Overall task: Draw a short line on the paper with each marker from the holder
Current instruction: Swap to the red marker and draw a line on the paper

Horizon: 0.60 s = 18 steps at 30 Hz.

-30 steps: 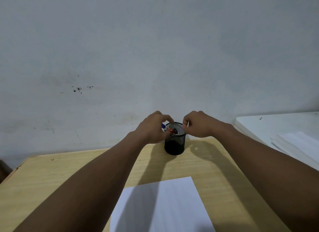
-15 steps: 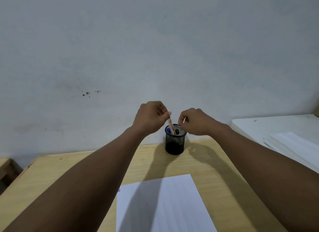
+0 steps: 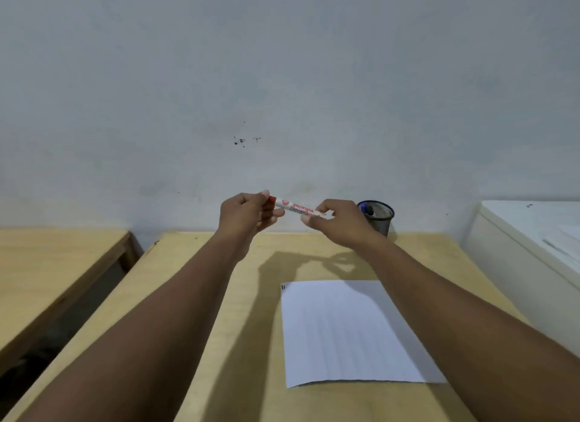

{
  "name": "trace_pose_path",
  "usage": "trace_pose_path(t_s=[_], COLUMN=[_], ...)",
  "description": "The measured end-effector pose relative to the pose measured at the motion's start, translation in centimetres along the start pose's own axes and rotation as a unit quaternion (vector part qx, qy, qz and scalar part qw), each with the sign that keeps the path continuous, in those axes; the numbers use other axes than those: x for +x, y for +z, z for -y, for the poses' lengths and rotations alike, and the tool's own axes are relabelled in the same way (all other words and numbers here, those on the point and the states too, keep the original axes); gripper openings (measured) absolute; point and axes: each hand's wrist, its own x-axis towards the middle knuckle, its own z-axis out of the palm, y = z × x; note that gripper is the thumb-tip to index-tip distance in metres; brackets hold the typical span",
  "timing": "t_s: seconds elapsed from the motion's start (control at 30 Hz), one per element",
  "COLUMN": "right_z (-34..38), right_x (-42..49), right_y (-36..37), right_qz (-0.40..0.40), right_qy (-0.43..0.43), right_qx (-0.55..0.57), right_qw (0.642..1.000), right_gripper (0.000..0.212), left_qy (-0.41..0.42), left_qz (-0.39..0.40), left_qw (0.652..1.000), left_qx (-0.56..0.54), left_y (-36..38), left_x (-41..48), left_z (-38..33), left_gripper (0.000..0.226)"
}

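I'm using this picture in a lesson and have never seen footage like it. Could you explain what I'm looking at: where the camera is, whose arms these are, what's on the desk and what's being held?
There is no machine here. The camera sits on a person's head, looking forward and down, so both bare arms reach in from the bottom.

The left hand and right hand hold one white marker with a red cap between them, level in the air: the left grip at the red cap end, the right on the barrel.

On the light wooden desk lies a white sheet of paper, with a small dark mark at its far left corner. At the back stands a black mesh pen holder, with a blue-capped marker and something dark inside. A grey-white wall is behind.
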Motion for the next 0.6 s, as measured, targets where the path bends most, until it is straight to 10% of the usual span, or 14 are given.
trace_pose_path(t_s=[0.4, 0.6], right_z=[-1.5, -1.2], right_x=[-3.1, -2.6], right_y=[5.9, 7.1], right_qz=[0.105, 0.101], right_qy=[0.169, 0.165], right_qx=[0.422, 0.421], right_qw=[0.884, 0.886], right_gripper=[0.011, 0.011], left_qy=[-0.173, -0.155], left_qz=[0.012, 0.051], left_qw=[0.985, 0.987], left_qx=[0.021, 0.009], left_y=[-6.1, -6.0], left_x=[-3.1, -3.1], left_z=[5.5, 6.5], left_gripper=[0.024, 0.020])
